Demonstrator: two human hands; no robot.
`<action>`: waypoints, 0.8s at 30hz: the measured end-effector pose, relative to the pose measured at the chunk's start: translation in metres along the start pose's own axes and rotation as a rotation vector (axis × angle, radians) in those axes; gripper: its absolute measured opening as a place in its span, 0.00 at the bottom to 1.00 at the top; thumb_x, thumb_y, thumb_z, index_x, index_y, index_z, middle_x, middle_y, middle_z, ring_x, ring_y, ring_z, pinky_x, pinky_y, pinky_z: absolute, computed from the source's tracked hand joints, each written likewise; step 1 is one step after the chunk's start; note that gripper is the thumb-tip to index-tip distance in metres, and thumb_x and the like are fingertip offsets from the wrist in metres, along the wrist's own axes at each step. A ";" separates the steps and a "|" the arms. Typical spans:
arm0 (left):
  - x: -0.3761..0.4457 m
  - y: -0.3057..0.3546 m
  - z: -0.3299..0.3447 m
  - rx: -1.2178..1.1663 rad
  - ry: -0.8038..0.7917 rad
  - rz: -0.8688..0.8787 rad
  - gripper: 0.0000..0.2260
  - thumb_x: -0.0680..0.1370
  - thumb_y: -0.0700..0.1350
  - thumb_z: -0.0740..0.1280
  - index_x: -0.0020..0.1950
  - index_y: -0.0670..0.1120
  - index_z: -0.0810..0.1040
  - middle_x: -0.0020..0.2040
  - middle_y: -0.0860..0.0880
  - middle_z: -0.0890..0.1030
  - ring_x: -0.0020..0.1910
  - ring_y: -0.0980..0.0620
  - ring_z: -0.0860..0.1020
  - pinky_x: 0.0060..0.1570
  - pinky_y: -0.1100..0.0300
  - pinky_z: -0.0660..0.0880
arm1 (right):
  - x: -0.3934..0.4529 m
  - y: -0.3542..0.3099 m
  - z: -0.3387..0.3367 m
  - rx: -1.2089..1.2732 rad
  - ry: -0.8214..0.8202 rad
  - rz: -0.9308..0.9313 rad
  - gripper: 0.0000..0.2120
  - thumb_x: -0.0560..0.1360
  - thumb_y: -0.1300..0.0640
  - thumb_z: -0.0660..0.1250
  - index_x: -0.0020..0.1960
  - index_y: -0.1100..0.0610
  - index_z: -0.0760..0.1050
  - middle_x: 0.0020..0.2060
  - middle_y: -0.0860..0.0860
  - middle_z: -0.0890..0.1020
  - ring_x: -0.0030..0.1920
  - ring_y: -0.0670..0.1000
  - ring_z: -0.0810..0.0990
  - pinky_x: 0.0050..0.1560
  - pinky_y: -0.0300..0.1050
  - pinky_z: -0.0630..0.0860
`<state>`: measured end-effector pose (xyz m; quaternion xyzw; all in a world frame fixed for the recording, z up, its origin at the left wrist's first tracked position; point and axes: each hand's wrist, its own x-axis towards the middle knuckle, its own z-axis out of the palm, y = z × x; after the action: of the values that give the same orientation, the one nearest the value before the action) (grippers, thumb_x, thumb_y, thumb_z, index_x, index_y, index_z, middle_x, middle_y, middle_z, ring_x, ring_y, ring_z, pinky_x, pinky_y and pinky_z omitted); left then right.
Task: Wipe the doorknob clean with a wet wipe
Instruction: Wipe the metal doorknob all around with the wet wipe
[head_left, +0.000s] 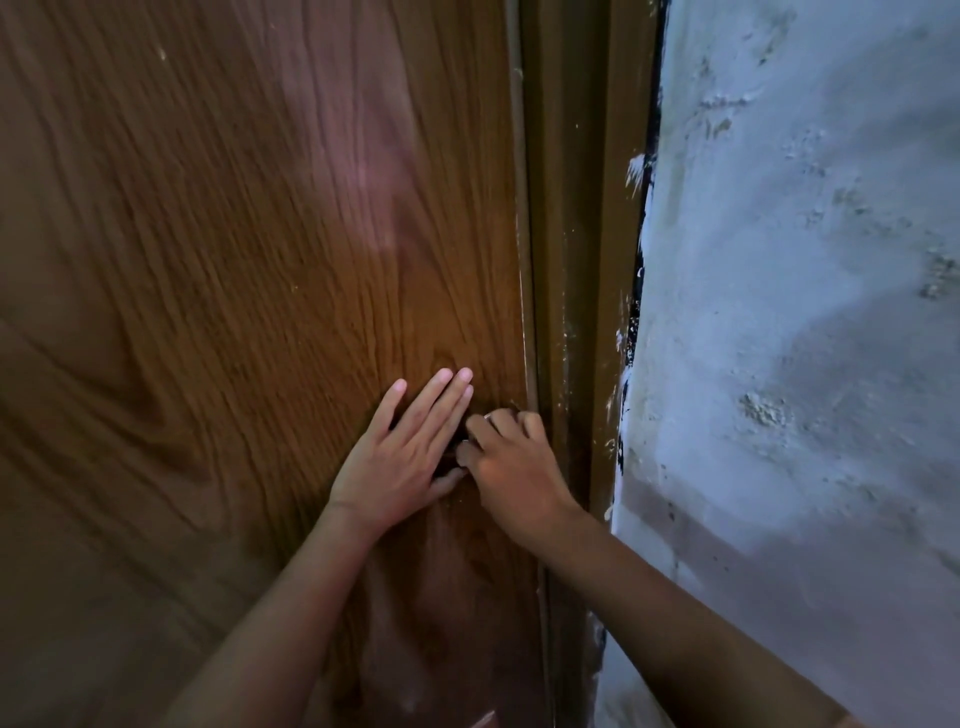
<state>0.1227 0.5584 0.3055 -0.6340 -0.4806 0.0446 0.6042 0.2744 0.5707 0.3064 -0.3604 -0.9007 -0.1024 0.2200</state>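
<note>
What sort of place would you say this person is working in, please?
Probably a doorway inside a modest home: a wood-grain door, a brown door frame flecked with paint, and a rough whitewashed wall beside it. Both hands are near the door's edge.

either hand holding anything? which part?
Right hand curls round something at the door's edge, with bits of white wipe showing; the grip itself is hidden. Left hand lies flat, holding nothing.
</note>
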 end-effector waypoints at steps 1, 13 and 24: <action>0.000 0.000 0.000 0.001 -0.002 -0.003 0.37 0.74 0.65 0.51 0.74 0.41 0.53 0.75 0.47 0.56 0.73 0.49 0.54 0.71 0.46 0.46 | 0.000 0.001 -0.001 -0.010 0.015 0.004 0.09 0.72 0.60 0.66 0.51 0.59 0.77 0.54 0.56 0.78 0.55 0.57 0.74 0.56 0.54 0.70; 0.003 0.006 0.002 -0.077 0.030 -0.078 0.35 0.76 0.66 0.47 0.74 0.43 0.58 0.74 0.49 0.60 0.72 0.51 0.59 0.70 0.49 0.52 | 0.005 0.032 -0.005 0.623 0.223 0.713 0.12 0.76 0.63 0.57 0.53 0.63 0.78 0.54 0.60 0.79 0.51 0.58 0.78 0.51 0.45 0.72; 0.002 0.006 0.001 -0.063 0.063 -0.067 0.33 0.77 0.65 0.46 0.74 0.43 0.58 0.73 0.49 0.59 0.72 0.51 0.59 0.68 0.51 0.56 | 0.009 0.028 -0.009 0.610 0.263 0.639 0.11 0.76 0.64 0.58 0.51 0.65 0.78 0.51 0.61 0.80 0.50 0.58 0.78 0.49 0.45 0.71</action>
<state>0.1268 0.5614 0.3018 -0.6376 -0.4832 -0.0109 0.5999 0.2908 0.5931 0.3191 -0.5229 -0.6978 0.1956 0.4488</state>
